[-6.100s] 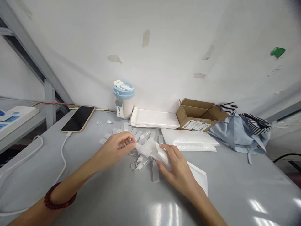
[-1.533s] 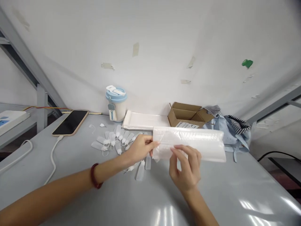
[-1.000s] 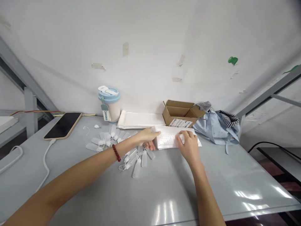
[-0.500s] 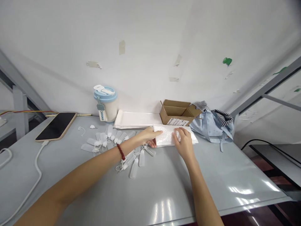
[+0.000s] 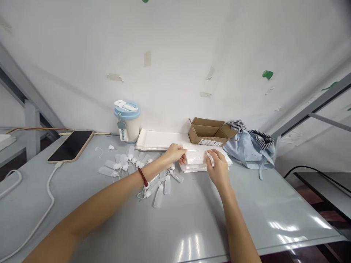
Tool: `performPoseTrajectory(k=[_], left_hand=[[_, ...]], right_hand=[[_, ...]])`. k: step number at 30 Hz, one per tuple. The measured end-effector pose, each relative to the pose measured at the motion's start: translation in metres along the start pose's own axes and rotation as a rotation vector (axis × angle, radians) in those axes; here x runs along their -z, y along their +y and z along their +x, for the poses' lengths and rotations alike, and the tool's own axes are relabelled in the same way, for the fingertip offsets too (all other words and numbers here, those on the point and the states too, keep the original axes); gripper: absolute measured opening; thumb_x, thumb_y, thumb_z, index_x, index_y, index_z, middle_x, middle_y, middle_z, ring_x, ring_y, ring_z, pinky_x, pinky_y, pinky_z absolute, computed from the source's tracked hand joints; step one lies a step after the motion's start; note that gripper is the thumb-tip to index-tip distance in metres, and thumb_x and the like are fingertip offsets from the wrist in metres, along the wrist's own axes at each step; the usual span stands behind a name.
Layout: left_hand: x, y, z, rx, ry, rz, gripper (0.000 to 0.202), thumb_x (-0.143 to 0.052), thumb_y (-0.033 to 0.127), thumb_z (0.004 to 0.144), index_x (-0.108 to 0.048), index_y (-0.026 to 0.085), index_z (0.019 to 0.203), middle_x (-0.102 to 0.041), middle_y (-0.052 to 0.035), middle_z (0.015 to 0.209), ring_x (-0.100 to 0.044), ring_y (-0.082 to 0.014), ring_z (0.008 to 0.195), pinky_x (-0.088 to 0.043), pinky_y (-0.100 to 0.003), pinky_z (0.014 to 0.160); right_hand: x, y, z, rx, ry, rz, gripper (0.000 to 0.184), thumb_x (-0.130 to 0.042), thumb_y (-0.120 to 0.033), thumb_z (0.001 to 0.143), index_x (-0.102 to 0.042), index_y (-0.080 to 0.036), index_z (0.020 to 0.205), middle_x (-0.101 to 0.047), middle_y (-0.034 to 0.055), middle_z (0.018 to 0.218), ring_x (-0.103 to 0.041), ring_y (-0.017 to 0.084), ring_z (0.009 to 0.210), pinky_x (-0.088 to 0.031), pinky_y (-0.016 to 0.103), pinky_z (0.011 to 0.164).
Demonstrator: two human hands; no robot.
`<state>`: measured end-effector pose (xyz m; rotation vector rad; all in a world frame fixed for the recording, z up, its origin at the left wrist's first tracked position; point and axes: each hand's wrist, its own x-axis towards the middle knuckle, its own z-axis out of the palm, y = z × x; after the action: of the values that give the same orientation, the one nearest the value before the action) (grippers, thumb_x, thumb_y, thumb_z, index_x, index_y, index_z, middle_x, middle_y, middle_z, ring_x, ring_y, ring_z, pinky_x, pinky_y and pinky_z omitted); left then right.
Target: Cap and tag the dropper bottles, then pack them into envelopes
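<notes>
Lowered since mid-air onto the desk (image 5: 255, 208), the white bubble mailer (image 5: 197, 157) now lies just in front of a cardboard box (image 5: 208, 132). Left hand (image 5: 174, 153) and right hand (image 5: 218, 168) grip it with closed, pinching fingers (image 5: 212, 154), near scattered plastic tags (image 5: 158, 197).
</notes>
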<state>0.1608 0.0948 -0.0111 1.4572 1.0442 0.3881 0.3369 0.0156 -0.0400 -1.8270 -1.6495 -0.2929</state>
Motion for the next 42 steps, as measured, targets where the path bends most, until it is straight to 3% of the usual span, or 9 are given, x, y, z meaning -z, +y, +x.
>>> performPoseTrajectory(k=[5,10,15,24,29,37,42], left_hand=[[0.007,-0.011,0.006,-0.048,0.08,0.198,0.031,-0.057,0.03,0.091,-0.055,0.014,0.118,-0.059,-0.0094,0.116,-0.062,-0.0218,0.097,-0.053,-0.041,0.081],[0.048,-0.017,0.003,-0.172,0.302,0.558,0.03,-0.056,0.029,0.092,-0.055,0.016,0.119,-0.058,-0.0091,0.12,-0.06,-0.0224,0.1,-0.052,-0.043,0.084],[0.08,-0.02,-0.002,-0.248,0.356,0.873,0.03,-0.056,0.029,0.091,-0.055,0.016,0.118,-0.058,-0.009,0.119,-0.061,-0.0224,0.1,-0.052,-0.043,0.084],[0.075,-0.013,-0.002,-0.264,0.353,1.056,0.029,-0.056,0.029,0.092,-0.056,0.016,0.118,-0.058,-0.0089,0.119,-0.061,-0.0218,0.099,-0.053,-0.042,0.083],[0.07,-0.014,0.004,-0.244,0.337,1.034,0.03,-0.056,0.029,0.091,-0.055,0.016,0.118,-0.058,-0.009,0.119,-0.061,-0.0221,0.099,-0.053,-0.042,0.083],[0.082,-0.015,0.017,-0.199,0.253,0.931,0.028,-0.057,0.029,0.091,-0.057,0.017,0.116,-0.059,-0.0082,0.119,-0.061,-0.0218,0.098,-0.053,-0.039,0.081],[0.081,-0.011,0.016,-0.227,0.347,0.935,0.029,-0.057,0.029,0.091,-0.057,0.016,0.117,-0.059,-0.0082,0.118,-0.061,-0.0219,0.098,-0.053,-0.04,0.081]], right_hand=[[0.0,0.0,-0.001,-0.002,-0.004,-0.012,0.029,-0.04,-0.026,0.088,-0.065,-0.017,0.101,-0.06,0.018,0.117,-0.053,0.032,0.11,-0.045,0.049,0.085],[0.001,-0.002,-0.001,0.02,0.009,0.003,0.028,-0.041,-0.026,0.089,-0.064,-0.018,0.104,-0.06,0.0169,0.118,-0.054,0.03,0.111,-0.045,0.048,0.086],[-0.001,-0.008,-0.002,0.05,0.018,0.017,0.028,-0.04,-0.026,0.09,-0.063,-0.019,0.105,-0.06,0.0162,0.117,-0.055,0.03,0.11,-0.046,0.048,0.086],[0.0,-0.015,-0.004,0.067,-0.099,-0.07,0.029,-0.038,-0.03,0.093,-0.062,-0.021,0.107,-0.061,0.013,0.115,-0.055,0.03,0.105,-0.047,0.047,0.078],[0.004,-0.018,-0.005,0.074,-0.149,-0.126,0.029,-0.037,-0.037,0.095,-0.059,-0.03,0.114,-0.057,0.0097,0.116,-0.052,0.029,0.102,-0.048,0.044,0.073],[0.002,-0.015,-0.005,0.086,-0.149,-0.117,0.025,-0.039,-0.037,0.096,-0.06,-0.029,0.107,-0.053,0.009,0.112,-0.051,0.027,0.098,-0.05,0.04,0.071],[0.003,-0.015,-0.005,0.077,-0.167,-0.122,0.023,-0.04,-0.036,0.096,-0.06,-0.026,0.103,-0.054,0.0087,0.114,-0.053,0.026,0.097,-0.05,0.039,0.069]])
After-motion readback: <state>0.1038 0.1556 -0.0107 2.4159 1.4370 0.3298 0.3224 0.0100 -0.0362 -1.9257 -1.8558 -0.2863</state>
